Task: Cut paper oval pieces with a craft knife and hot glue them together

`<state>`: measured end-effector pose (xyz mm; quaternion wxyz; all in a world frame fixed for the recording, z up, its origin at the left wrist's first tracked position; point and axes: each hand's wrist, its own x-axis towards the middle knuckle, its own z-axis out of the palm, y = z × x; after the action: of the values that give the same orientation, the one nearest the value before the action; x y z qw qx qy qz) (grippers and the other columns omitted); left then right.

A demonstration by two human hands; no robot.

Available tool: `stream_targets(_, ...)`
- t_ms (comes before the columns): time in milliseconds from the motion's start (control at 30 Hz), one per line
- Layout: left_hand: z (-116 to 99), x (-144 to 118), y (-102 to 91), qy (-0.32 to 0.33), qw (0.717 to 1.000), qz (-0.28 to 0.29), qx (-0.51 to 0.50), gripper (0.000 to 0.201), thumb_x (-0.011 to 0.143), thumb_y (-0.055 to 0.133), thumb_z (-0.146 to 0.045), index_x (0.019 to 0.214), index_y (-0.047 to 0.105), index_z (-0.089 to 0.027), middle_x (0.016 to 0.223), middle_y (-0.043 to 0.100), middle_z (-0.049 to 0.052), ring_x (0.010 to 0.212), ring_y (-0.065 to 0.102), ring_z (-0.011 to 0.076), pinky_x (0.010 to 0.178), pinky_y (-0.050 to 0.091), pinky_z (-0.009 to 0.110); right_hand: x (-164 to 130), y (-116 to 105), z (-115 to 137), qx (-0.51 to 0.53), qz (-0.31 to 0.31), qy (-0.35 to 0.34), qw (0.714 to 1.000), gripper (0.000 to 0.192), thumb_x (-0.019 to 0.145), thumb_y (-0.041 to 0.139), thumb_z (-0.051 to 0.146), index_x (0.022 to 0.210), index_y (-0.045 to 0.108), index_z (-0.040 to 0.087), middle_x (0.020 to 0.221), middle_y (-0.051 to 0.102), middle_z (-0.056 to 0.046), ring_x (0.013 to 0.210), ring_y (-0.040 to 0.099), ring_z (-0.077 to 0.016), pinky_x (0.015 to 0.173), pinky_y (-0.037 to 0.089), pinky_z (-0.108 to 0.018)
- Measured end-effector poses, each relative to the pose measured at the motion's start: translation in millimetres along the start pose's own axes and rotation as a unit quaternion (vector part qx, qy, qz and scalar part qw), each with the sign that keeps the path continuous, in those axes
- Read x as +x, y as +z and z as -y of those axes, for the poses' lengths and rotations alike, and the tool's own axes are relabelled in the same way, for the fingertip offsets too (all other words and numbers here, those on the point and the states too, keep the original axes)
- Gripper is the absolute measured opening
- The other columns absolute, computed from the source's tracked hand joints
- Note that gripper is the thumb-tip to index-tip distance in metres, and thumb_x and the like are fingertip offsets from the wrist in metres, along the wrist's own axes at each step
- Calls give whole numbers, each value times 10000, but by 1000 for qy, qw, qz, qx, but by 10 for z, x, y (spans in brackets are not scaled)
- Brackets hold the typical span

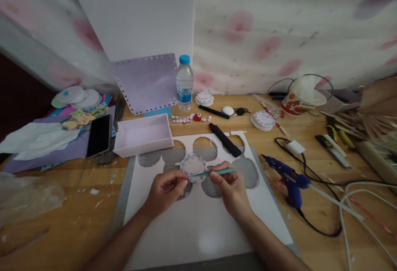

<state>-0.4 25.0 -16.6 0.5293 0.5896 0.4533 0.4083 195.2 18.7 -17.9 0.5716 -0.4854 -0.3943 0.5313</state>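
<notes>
Teal Tool (228,171) in the Right Hand (230,188) Reaches Across a Dotted Disc (194,164)

At the centre of the frame, the two hands stand apart with the slim teal tool between them. The right hand is clamped on the tool, its narrow end pointing left towards the fingertips of the left hand (166,190). The left hand's thumb and fingers are bent close together by the disc's lower left edge; whether they grip anything is too small to tell.

The disc, pale with small blue marks around its rim, sits over a white sheet (186,238) pierced by rounded cut-outs. A grey mat (124,196) shows beneath the sheet and through those openings. A thick black pen-like object (225,140) lies across the sheet's upper right part.

On the wooden surface (80,221), a blue glue gun (291,180) lies at the right of the frame. Left of centre is an open white box (144,147), with a dark phone (98,135) just beside it. A blue-capped bottle (185,85) stands upright at upper centre, near a small stack of discs (204,97); another stack (263,121) rests farther right, in front of a paper bowl (299,104).
</notes>
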Motion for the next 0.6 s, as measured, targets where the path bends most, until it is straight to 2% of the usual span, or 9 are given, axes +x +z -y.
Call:
stream_targets(200,-1,-9,19,-3,1000,-2,22,208,824,626,-313,721,661,-135,537,554,0,452,478,81,420,382,176,-26,-8,-57,-7,16,24,1000,237,729,768,385,777,618,209,729,701,-33,607,621,-150,538,467,-246)
stream_targets(600,11,-1,-35,58,996,20,59,175,851,585,-238,744,689,-148,605,619,30,525,487,106,482,387,216,-38,-38,-27,-10,27,9,1000,162,751,760,311,782,632,217,760,715,-29,704,695,-174,631,540,-267)
